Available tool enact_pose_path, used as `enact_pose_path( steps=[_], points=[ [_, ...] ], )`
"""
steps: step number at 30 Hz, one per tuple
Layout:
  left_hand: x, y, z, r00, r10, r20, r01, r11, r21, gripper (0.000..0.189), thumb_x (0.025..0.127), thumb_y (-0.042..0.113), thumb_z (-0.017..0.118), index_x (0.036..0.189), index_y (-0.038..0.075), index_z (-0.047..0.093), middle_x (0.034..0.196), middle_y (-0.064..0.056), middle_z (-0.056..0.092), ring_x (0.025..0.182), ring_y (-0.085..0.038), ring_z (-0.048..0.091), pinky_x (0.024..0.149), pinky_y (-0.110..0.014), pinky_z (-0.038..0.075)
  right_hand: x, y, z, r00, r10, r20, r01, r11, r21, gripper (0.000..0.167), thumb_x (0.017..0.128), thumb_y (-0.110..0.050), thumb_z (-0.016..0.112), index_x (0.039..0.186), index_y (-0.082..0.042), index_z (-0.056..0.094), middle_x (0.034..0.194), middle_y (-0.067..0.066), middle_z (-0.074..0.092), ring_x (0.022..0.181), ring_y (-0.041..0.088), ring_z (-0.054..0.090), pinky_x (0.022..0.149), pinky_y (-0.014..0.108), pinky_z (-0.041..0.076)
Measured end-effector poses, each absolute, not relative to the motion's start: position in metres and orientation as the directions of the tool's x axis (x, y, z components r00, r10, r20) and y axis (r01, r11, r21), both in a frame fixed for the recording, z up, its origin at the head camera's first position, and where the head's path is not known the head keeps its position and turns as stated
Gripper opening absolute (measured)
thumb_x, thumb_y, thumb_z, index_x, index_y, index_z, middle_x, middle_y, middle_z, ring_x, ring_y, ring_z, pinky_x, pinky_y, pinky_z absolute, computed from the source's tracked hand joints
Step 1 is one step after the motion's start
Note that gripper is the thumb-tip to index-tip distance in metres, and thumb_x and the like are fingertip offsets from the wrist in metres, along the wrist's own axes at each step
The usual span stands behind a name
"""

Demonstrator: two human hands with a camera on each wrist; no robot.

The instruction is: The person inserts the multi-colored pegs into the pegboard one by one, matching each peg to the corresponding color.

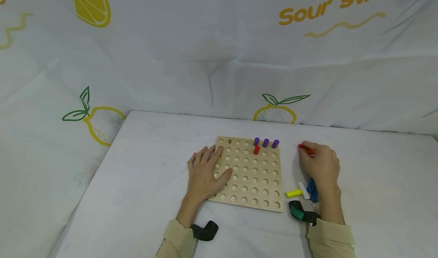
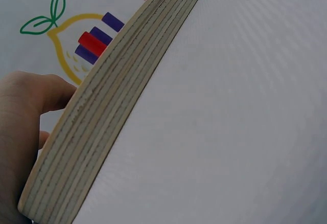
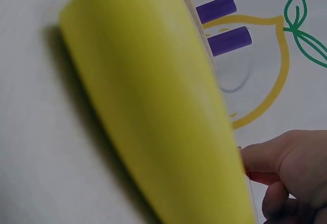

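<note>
A square wooden pegboard (image 1: 249, 184) with rows of round holes lies on the white table. My left hand (image 1: 205, 172) rests on its left side, fingers spread and the thumb over the holes. In the left wrist view, the layered board edge (image 2: 112, 101) hides part of that hand. Three purple pegs (image 1: 265, 143) stand along the far edge at the right, with one red peg (image 1: 256, 150) in front of them. To the right of the board, my right hand (image 1: 321, 163) pinches red pegs (image 1: 308, 150) between thumb and fingers; their exact number I cannot tell.
A yellow peg (image 1: 294, 193), a white peg (image 1: 303, 190) and blue pegs (image 1: 312, 189) lie right of the board, near the right wrist. Black wrist devices (image 1: 206, 231) sit at both wrists. A lemon-printed cloth (image 1: 191, 79) hangs behind the table.
</note>
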State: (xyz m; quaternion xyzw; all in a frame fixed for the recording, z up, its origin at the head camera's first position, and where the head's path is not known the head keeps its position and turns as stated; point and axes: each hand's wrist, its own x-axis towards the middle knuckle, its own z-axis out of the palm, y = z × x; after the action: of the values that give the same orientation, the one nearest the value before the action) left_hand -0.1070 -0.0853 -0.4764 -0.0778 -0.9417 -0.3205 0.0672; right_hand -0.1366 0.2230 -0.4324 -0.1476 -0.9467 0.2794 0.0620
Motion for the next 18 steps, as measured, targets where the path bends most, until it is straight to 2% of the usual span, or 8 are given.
enact_pose_path(
  steps=[2,4,5,7,9,11,13,18],
  points=[
    [-0.107,-0.0853,-0.4764,-0.979,0.104,0.174,0.189,0.782,0.595,0.071,0.087,0.052,0.063,0.15,0.02,0.053,0.157,-0.01,0.05,0.15,-0.034,0.035,0.121,-0.064,0.016,-0.1362,0.2224,-0.4326,-0.947,0.319,0.03,0.253,0.801,-0.543,0.037,0.097,-0.019,0.064,0.13,-0.002,0.069,0.128,0.033,0.065,0.108,0.051,0.063,0.072,0.051,0.055],
    [-0.107,-0.0854,-0.4764,-0.98,0.104,0.172,0.187,0.781,0.596,0.071,0.087,0.051,0.063,0.15,0.02,0.053,0.157,-0.01,0.049,0.15,-0.034,0.035,0.121,-0.064,0.016,-0.1359,0.2218,-0.4325,-0.949,0.315,0.029,0.251,0.806,-0.536,0.037,0.097,-0.02,0.066,0.128,-0.002,0.07,0.127,0.033,0.066,0.103,0.05,0.063,0.071,0.052,0.055],
    [-0.1069,-0.0853,-0.4764,-0.98,0.103,0.171,0.186,0.78,0.597,0.071,0.087,0.051,0.063,0.15,0.02,0.053,0.157,-0.01,0.049,0.15,-0.034,0.035,0.121,-0.064,0.016,-0.1359,0.2216,-0.4323,-0.951,0.308,0.033,0.245,0.812,-0.53,0.036,0.097,-0.02,0.066,0.127,-0.001,0.07,0.125,0.033,0.067,0.1,0.049,0.064,0.068,0.048,0.054],
    [-0.1068,-0.0854,-0.4762,-0.98,0.102,0.168,0.184,0.78,0.598,0.071,0.087,0.051,0.063,0.15,0.02,0.054,0.157,-0.01,0.049,0.15,-0.034,0.035,0.122,-0.064,0.016,-0.1361,0.2211,-0.432,-0.957,0.286,0.046,0.221,0.824,-0.522,0.036,0.096,-0.021,0.067,0.125,0.0,0.071,0.118,0.032,0.07,0.084,0.042,0.063,0.057,0.039,0.049],
    [-0.1068,-0.0854,-0.476,-0.981,0.101,0.167,0.182,0.781,0.597,0.071,0.087,0.051,0.063,0.15,0.02,0.054,0.157,-0.01,0.049,0.15,-0.034,0.035,0.122,-0.064,0.016,-0.1365,0.2204,-0.4316,-0.963,0.261,0.061,0.193,0.833,-0.519,0.035,0.096,-0.021,0.068,0.123,0.001,0.072,0.107,0.029,0.072,0.067,0.032,0.056,0.049,0.031,0.038],
    [-0.1068,-0.0854,-0.4759,-0.981,0.101,0.167,0.182,0.783,0.595,0.071,0.087,0.052,0.063,0.15,0.02,0.054,0.157,-0.01,0.049,0.15,-0.034,0.035,0.122,-0.064,0.016,-0.137,0.2195,-0.4311,-0.968,0.239,0.071,0.17,0.84,-0.516,0.034,0.095,-0.02,0.069,0.121,0.002,0.073,0.1,0.026,0.072,0.058,0.026,0.049,0.045,0.028,0.031],
    [-0.1068,-0.0854,-0.4758,-0.981,0.101,0.168,0.182,0.784,0.593,0.071,0.087,0.052,0.063,0.15,0.02,0.054,0.157,-0.01,0.05,0.15,-0.034,0.035,0.122,-0.064,0.017,-0.1374,0.2182,-0.4308,-0.972,0.223,0.077,0.153,0.844,-0.513,0.033,0.095,-0.019,0.07,0.119,0.003,0.073,0.099,0.026,0.073,0.056,0.023,0.045,0.044,0.028,0.029],
    [-0.107,-0.0852,-0.4758,-0.98,0.103,0.17,0.185,0.784,0.593,0.071,0.087,0.052,0.062,0.15,0.02,0.054,0.157,-0.01,0.05,0.15,-0.034,0.035,0.121,-0.064,0.017,-0.1382,0.2156,-0.4301,-0.98,0.187,0.074,0.125,0.853,-0.507,0.032,0.093,-0.017,0.073,0.118,0.002,0.074,0.11,0.031,0.071,0.061,0.025,0.045,0.048,0.03,0.029]
  ],
)
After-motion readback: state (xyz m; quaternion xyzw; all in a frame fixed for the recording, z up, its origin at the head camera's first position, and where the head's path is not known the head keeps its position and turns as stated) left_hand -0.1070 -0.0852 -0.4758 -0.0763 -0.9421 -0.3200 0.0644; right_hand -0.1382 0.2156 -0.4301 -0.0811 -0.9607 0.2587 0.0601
